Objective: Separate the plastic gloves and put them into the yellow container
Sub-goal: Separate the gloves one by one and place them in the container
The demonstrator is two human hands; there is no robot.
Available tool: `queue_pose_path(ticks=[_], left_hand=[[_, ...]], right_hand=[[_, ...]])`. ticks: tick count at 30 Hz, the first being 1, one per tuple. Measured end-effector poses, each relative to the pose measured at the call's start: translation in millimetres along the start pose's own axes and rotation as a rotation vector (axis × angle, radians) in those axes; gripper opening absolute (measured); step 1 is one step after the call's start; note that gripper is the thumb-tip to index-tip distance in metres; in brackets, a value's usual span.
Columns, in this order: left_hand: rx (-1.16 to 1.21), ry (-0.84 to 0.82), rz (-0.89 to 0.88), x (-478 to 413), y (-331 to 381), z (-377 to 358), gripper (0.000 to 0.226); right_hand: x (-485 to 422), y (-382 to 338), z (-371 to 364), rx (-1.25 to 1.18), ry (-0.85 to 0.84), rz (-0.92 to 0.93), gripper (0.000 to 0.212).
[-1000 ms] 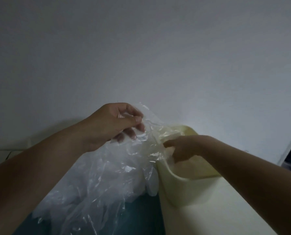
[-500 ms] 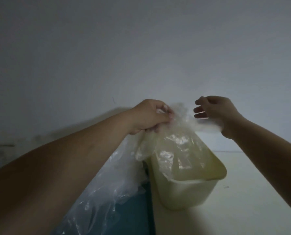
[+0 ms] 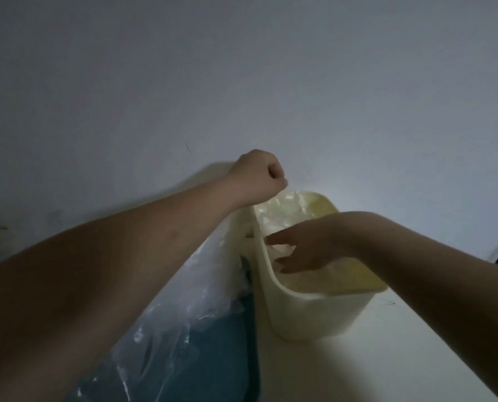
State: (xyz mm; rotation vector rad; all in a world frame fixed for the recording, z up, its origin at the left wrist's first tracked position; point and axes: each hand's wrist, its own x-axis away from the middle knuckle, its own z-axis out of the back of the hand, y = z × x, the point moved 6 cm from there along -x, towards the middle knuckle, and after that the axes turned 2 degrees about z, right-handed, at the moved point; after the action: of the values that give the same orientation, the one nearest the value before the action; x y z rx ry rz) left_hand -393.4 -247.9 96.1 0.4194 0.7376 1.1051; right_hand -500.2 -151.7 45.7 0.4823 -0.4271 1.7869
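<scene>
The pale yellow container (image 3: pixel 314 314) stands on a white tabletop against the wall. My left hand (image 3: pixel 256 178) is a closed fist above the container's far left corner and grips the top of a bunch of clear plastic gloves (image 3: pixel 273 210) that hangs down into the container. My right hand (image 3: pixel 302 248) reaches into the container from the right with its fingers straight, resting on a crumpled clear glove (image 3: pixel 282 250) inside. My forearm hides most of the container's inside.
A large clear plastic bag of gloves (image 3: pixel 184 329) lies left of the container, partly over a dark teal surface (image 3: pixel 221 361). The white tabletop (image 3: pixel 372 372) runs to the right. A plain wall (image 3: pixel 242 82) is close behind.
My right hand has dropped from beside my left hand into the container. My left hand has closed into a tighter fist, and the plastic bunch now hangs lower in the container.
</scene>
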Motion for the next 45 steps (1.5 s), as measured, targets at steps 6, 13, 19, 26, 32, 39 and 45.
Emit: queue_pose_path(ticks=[6,13,19,26,32,39,45], left_hand=[[0.063,0.031,-0.003,57,-13,51,0.007],[-0.021,0.001,0.078,167,-40,88,0.008],[-0.441,-0.468,0.082,246,-77,61,0.024],[-0.389,-0.339,0.152,288,-117,46,0.018],[0.289,-0.032,0.317,267,-122,102,0.015],[1.275,0.086,0.42,233,-131,116,0.02],[1.236,-0.139,0.311,224,-127,93,0.029]], right_hand=[[-38,-2,-22,0.267,-0.101,-0.063,0.064],[18,-45,27,0.28,0.187,-0.112,0.025],[48,-132,24,0.225,0.594,0.049,0.014],[18,-180,-11,-0.021,0.509,0.319,0.048],[12,-169,-5,-0.608,0.743,0.552,0.026],[-5,-169,-11,-1.285,0.627,0.625,0.048],[-23,-176,-18,-0.971,0.575,0.646,0.033]])
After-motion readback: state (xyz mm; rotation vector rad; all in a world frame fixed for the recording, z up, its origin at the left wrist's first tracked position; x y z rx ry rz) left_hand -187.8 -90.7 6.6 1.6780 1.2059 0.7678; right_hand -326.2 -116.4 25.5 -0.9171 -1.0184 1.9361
